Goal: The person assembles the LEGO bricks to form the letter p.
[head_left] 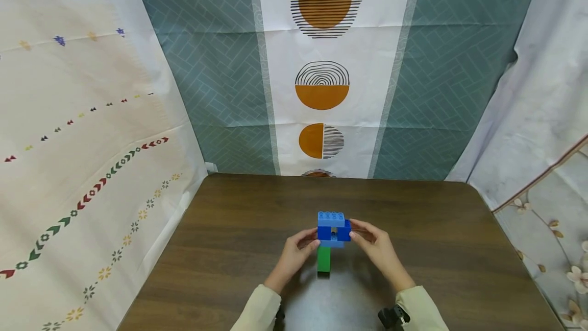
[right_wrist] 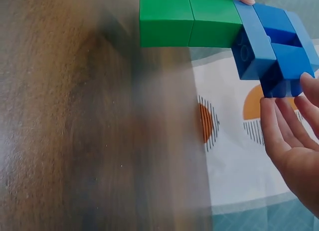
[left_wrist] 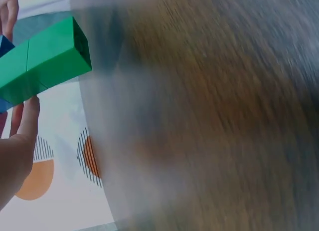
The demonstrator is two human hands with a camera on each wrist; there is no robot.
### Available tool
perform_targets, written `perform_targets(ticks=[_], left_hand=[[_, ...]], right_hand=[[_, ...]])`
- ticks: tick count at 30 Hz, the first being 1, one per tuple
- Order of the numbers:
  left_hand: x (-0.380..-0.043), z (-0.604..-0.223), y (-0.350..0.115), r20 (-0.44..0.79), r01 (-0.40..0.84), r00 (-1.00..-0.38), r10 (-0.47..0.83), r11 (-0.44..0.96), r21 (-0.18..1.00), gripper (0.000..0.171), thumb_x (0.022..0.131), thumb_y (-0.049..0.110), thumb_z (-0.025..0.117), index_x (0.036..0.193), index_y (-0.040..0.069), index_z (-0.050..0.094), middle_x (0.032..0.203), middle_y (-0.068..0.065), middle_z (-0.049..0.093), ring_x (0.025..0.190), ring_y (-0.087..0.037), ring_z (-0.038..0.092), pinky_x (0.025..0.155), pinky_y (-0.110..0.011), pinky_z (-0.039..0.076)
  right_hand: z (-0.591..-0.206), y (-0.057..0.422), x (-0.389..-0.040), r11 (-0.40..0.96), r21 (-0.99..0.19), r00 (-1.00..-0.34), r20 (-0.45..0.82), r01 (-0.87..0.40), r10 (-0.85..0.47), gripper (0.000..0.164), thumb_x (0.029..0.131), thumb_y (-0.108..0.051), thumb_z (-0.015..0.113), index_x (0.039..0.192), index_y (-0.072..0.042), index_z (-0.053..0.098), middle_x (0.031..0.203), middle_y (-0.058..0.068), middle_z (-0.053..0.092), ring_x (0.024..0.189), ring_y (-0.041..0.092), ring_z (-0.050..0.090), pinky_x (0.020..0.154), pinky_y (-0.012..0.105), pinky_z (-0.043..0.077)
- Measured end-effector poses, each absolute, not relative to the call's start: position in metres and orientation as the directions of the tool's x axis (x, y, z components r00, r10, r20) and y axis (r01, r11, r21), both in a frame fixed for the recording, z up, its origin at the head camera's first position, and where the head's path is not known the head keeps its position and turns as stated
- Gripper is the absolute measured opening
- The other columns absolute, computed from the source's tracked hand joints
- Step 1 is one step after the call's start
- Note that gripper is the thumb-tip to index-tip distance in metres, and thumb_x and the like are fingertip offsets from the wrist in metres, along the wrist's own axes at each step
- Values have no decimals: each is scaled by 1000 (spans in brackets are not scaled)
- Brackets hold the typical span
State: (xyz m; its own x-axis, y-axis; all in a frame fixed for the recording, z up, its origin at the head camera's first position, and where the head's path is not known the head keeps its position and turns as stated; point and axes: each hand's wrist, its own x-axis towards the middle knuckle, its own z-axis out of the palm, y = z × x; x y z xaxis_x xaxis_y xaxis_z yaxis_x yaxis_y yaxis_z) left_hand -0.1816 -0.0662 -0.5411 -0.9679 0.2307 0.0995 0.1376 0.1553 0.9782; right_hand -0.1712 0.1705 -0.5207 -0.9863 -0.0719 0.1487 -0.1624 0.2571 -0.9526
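A structure of toy building bricks is held up over the table between both hands. Its top is a light blue brick [head_left: 331, 221], with dark blue bricks [head_left: 343, 233] side by side beneath it and a gap between them. Below these comes another light blue brick [right_wrist: 254, 36], then a column of two green bricks [right_wrist: 167, 21]; the hollow underside of the lowest shows in the left wrist view. My left hand [head_left: 295, 253] grips the structure from the left at dark blue height. From the right, my right hand [head_left: 378, 249] pinches a dark blue brick between thumb and fingers.
The structure is over a brown wooden table [head_left: 229, 239]. A teal and white patterned cloth [head_left: 211, 65] hangs behind the table's far edge. Pale cloths hang along the left [head_left: 92, 167] and right sides. A black device [head_left: 393, 316] sits on the right wrist.
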Motion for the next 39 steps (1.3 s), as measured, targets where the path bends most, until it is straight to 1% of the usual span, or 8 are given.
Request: perform_targets(ticks=[5, 8, 13, 18, 21, 25, 31, 39], left_hand=[[-177, -532, -63, 74, 98, -979, 188, 122, 988, 34, 95, 12, 62, 126, -3, 60, 117, -19, 64, 106, -30, 63, 89, -30, 53], [-173, -527, -61, 69, 89, -983, 168, 116, 989, 34, 95, 12, 62, 125, -4, 61, 116, -20, 65, 103, -29, 63, 87, -28, 54], [-170, -521, -60, 43, 61, -989, 144, 123, 991, 33, 95, 12, 62, 123, -5, 61, 117, -21, 65, 104, -30, 63, 86, -28, 54], [-174, -532, -58, 44, 63, -990, 133, 142, 988, 33, 94, 9, 62, 121, -9, 61, 114, -24, 65, 101, -32, 64, 84, -30, 56], [-182, -546, -57, 19, 38, -992, 122, 150, 988, 33, 94, 11, 63, 122, -7, 62, 109, -22, 67, 95, -27, 66, 80, -33, 57], [-191, -563, -57, -22, -7, -993, 120, 126, 992, 34, 94, 15, 64, 123, -4, 63, 106, -19, 68, 92, -23, 67, 80, -38, 58], [-198, -571, -57, -71, -59, -990, 122, 96, 994, 35, 94, 15, 64, 122, -5, 62, 109, -21, 67, 93, -25, 67, 81, -41, 57], [-202, -576, -55, -131, -113, -984, 121, 146, 983, 33, 96, 9, 59, 123, -9, 60, 110, -23, 65, 92, -29, 65, 78, -40, 58]], right_hand=[[-526, 167, -178, 204, -970, -991, 128, -132, -35, 37, 91, -24, 67, 125, -10, 63, 119, 10, 65, 105, 23, 64, 85, 25, 55], [-529, 164, -182, 182, -977, -993, 113, -114, -19, 35, 91, -22, 67, 124, -8, 64, 117, 13, 66, 100, 20, 66, 84, 32, 56], [-536, 161, -188, 145, -985, -996, 92, -92, -5, 33, 92, -14, 66, 122, 0, 63, 116, 20, 65, 96, 21, 67, 84, 40, 56], [-544, 160, -191, 107, -993, -999, 41, -41, -6, 33, 91, -7, 65, 123, 4, 62, 114, 23, 64, 95, 23, 67, 81, 36, 57], [-548, 159, -193, 104, -994, -1000, 19, -19, -1, 33, 91, -3, 65, 123, 4, 62, 113, 23, 64, 95, 24, 67, 79, 33, 58], [-552, 158, -195, 113, -994, -1000, -8, 8, -1, 34, 91, -2, 64, 124, 4, 61, 113, 23, 63, 96, 26, 67, 79, 34, 58], [-559, 156, -199, 119, -992, -999, -48, 48, -3, 37, 90, 1, 65, 126, 5, 59, 113, 24, 62, 99, 32, 66, 81, 35, 57], [-569, 157, -203, 186, -979, -996, -86, 80, -25, 40, 89, 1, 66, 128, 1, 58, 113, 20, 64, 99, 32, 66, 82, 38, 57]])
